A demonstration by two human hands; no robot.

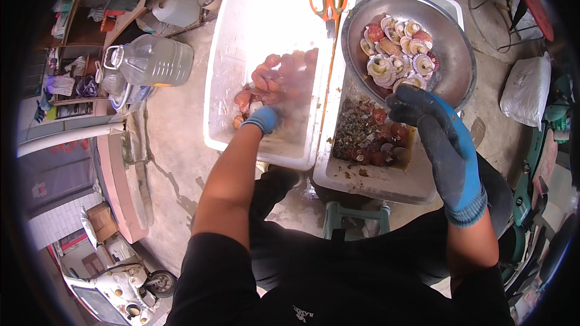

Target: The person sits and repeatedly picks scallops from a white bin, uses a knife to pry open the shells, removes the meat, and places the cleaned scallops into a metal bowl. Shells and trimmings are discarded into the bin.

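A: What's sitting nearest?
B: Green stool [357, 211] is standing just on the near side of the right white bin [380, 186].
A: Right hand?
B: Right hand [444, 139], blue-and-grey glove, is hanging over that bin. Fingers are sitting half curled at the metal bowl's [452, 54] near rim. Can't tell if they're gripping anything.
A: Left?
B: Left hand [264, 119], blue glove, is resting low inside the left white bin [260, 6]. Its fingers are hiding in murk; can't tell how open, or what it's holding.
A: Shells?
B: Reddish shells [266, 81] are lying just beyond the left hand. Dark grit [355, 130] and shell bits are covering the right bin's bottom. Open shells [396, 54] are lying in the bowl.
A: Farther out?
B: Orange-handled scissors [328, 1] are sitting where the bins are meeting. Clear jug [157, 60] is standing left, white sack [525, 93] is lying right.
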